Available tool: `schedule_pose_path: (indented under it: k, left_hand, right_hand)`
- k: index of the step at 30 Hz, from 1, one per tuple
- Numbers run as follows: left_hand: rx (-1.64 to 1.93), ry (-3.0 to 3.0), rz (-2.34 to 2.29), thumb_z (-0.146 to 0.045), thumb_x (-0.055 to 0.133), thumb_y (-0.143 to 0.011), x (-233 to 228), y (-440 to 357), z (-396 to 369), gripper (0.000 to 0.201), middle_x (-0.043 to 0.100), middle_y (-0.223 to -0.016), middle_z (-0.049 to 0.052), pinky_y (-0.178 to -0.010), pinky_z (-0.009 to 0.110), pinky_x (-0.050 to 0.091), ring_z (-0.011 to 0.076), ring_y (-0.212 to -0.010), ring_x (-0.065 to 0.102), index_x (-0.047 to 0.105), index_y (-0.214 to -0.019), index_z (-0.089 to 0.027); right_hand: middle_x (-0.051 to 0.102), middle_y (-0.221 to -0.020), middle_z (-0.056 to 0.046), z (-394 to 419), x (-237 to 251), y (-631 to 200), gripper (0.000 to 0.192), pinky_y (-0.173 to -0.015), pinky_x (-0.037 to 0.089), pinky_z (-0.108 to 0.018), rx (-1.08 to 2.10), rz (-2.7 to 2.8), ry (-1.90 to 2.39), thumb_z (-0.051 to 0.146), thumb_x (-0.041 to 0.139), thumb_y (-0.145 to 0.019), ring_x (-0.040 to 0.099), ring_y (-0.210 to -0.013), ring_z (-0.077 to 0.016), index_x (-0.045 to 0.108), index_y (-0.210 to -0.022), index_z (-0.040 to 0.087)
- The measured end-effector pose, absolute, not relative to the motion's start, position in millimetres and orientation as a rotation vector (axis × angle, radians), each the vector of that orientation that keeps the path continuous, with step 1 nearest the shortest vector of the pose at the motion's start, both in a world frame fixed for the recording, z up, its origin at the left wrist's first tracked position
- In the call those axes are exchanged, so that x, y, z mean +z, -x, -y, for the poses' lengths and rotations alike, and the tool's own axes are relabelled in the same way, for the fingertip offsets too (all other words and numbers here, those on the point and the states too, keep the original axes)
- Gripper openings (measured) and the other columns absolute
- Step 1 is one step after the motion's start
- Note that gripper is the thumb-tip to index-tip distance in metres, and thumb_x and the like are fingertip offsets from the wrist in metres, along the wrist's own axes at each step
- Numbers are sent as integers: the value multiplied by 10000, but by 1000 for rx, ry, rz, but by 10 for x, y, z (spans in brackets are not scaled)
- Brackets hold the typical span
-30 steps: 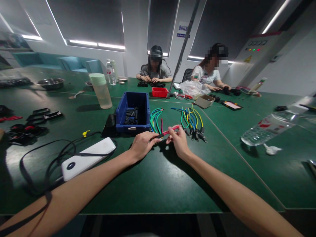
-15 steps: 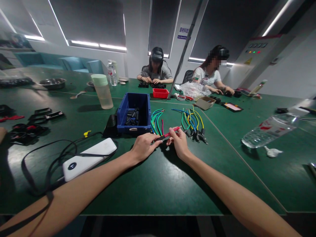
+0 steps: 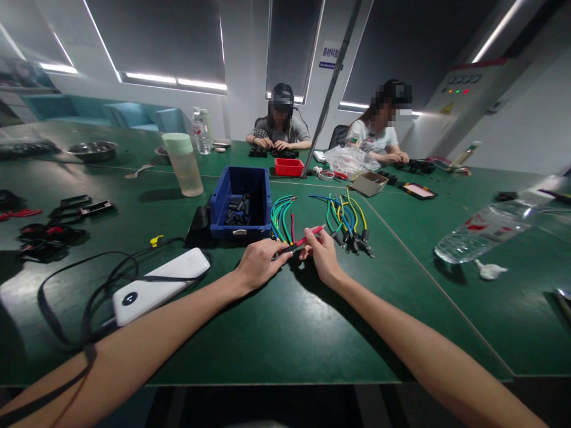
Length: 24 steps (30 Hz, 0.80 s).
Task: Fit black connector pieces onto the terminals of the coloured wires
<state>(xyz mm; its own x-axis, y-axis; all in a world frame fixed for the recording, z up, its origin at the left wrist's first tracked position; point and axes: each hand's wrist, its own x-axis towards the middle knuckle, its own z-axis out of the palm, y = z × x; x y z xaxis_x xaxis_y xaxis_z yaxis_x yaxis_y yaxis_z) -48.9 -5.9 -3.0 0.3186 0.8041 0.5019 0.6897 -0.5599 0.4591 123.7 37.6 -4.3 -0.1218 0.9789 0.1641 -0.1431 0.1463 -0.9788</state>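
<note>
Between my two hands is a short red wire [image 3: 315, 230] with a black section toward its left end. My left hand [image 3: 259, 261] is closed on that black end, its fingertips partly hiding it. My right hand [image 3: 324, 259] pinches the red part between thumb and fingers. Just beyond my left hand lies a bunch of green, blue and red wires [image 3: 280, 215]. Past my right hand is a second bunch of yellow, blue and green wires [image 3: 348, 217], whose near ends carry black sleeves and metal lugs. A blue bin [image 3: 241, 230] behind my left hand holds several black sleeve pieces [image 3: 238, 208].
A white power bank [image 3: 160, 285] with a black cable lies by my left forearm. A green-lidded bottle [image 3: 184, 166] stands behind it. At right a water bottle [image 3: 486, 229] lies tilted. Two people sit across the table, near a red tray [image 3: 289, 167] and a slanting pole [image 3: 332, 83].
My hands and the red wire keep nearly the same pose. The view has shifted slightly. The co-worker at right has drawn their hands together.
</note>
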Motion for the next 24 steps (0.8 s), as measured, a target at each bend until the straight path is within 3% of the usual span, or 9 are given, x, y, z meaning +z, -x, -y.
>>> schedule_pose_path:
  k: [24]
  left_hand:
    - [1021, -2512, -1367, -326, 487, -901, 3, 476, 85, 244, 674, -844, 56, -698, 267, 468, 158, -749, 614, 655, -990, -174]
  right_hand:
    - [568, -509, 56, -371, -33, -1239, 326, -389, 404, -209, 1232, 1308, 936, 517, 583, -790, 537, -372, -106, 467, -781, 213]
